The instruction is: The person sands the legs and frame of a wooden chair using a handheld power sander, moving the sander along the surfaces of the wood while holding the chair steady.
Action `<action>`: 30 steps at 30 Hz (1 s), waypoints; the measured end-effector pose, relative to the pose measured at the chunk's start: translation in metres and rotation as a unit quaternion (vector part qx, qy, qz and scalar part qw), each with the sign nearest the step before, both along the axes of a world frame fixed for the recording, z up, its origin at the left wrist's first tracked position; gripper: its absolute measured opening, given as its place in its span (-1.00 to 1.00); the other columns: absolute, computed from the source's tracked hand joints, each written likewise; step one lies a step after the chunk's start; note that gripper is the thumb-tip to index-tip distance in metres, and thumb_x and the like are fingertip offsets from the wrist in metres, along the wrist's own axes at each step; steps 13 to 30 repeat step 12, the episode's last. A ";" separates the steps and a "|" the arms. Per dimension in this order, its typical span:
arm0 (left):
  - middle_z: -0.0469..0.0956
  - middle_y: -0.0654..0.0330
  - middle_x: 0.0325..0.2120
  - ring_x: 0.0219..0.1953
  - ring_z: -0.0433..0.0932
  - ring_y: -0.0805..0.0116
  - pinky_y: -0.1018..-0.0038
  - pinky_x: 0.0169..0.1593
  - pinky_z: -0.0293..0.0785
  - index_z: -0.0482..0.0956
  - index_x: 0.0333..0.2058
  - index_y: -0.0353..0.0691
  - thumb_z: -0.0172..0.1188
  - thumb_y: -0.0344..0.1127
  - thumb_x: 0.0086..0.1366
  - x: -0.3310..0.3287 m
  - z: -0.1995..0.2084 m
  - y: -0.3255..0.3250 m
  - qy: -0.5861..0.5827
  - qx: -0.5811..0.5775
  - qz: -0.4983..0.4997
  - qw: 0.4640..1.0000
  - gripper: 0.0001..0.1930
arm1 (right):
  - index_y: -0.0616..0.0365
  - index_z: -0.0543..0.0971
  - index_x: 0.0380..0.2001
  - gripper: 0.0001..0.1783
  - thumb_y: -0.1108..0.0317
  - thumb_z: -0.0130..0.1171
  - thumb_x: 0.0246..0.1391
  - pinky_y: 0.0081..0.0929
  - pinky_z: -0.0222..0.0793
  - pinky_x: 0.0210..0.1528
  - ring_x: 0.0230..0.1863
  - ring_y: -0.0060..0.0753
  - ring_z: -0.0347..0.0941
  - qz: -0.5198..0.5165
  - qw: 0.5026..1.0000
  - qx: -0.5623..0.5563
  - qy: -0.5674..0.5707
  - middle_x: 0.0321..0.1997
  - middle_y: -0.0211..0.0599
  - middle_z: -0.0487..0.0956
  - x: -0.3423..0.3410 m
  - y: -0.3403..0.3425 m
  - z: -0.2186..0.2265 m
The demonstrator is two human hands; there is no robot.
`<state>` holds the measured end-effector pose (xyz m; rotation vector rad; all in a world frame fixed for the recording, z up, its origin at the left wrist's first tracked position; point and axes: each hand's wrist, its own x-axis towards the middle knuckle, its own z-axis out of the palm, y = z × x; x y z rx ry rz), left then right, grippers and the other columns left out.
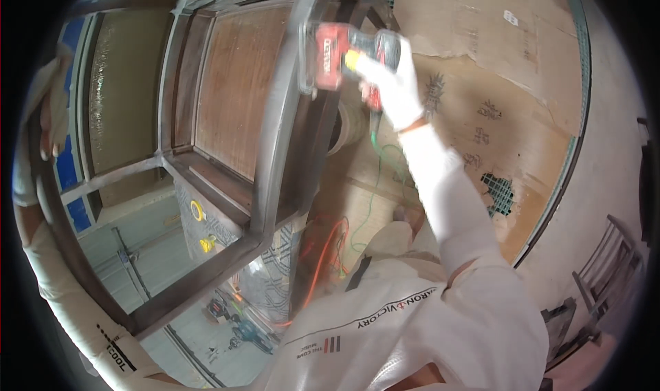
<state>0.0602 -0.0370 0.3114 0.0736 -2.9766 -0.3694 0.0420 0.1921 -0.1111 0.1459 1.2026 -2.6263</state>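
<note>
My right hand [397,85], in a white glove, is closed round the body of a red and black power sander [331,59]. The sander's flat base lies against an upright rail near the top of a dark wooden frame [275,133]. A yellow part shows beside my gloved fingers, and a green cord [375,140] hangs from the sander's lower end. At the far left, my left hand [53,119] is wrapped round the outer side of the same frame. A brown wood panel [240,81] stands inside the frame, with an olive-grey panel [130,81] left of it.
Below the frame, a patterned support [199,229] carries yellow tape rolls [198,210]. Cords, an orange hose [326,253] and several power tools [251,336] lie on the floor. Cardboard sheets [509,109] cover the floor at right. A dark rack [608,267] stands by the wall.
</note>
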 end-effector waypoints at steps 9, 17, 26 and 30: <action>0.57 0.14 -0.51 -0.66 0.48 0.55 0.74 -0.56 0.45 0.40 0.12 -0.49 -0.14 -0.12 0.53 0.010 0.015 -0.056 0.026 -0.071 -0.029 0.997 -0.51 | 0.26 0.20 0.10 -0.23 0.43 0.47 -0.09 -0.56 0.36 -0.73 -0.66 -0.57 0.42 0.041 0.985 -0.139 -0.098 -0.23 -0.21 0.56 0.040 -0.010 -0.004; 0.50 0.17 -0.61 -0.72 0.42 0.61 0.75 -0.64 0.39 0.32 0.20 -0.46 0.06 -0.14 0.46 -0.001 0.010 0.000 -0.170 0.197 0.067 0.963 -0.47 | 0.02 0.21 0.14 -0.25 0.49 0.41 -0.07 -0.64 0.37 -0.68 -0.62 -0.61 0.43 0.068 0.991 -0.070 -0.088 -0.08 -0.16 0.55 0.068 -0.017 -0.015; 0.50 0.17 -0.61 -0.72 0.42 0.61 0.75 -0.64 0.39 0.32 0.20 -0.46 0.06 -0.14 0.46 -0.001 0.010 0.000 -0.170 0.197 0.067 0.963 -0.47 | 0.02 0.21 0.14 -0.25 0.49 0.41 -0.07 -0.64 0.37 -0.68 -0.62 -0.61 0.43 0.068 0.991 -0.070 -0.088 -0.08 -0.16 0.55 0.068 -0.017 -0.015; 0.50 0.17 -0.61 -0.72 0.42 0.61 0.75 -0.64 0.39 0.32 0.20 -0.46 0.06 -0.14 0.46 -0.001 0.010 0.000 -0.170 0.197 0.067 0.963 -0.47 | 0.02 0.21 0.14 -0.25 0.49 0.41 -0.07 -0.64 0.37 -0.68 -0.62 -0.61 0.43 0.068 0.991 -0.070 -0.088 -0.08 -0.16 0.55 0.068 -0.017 -0.015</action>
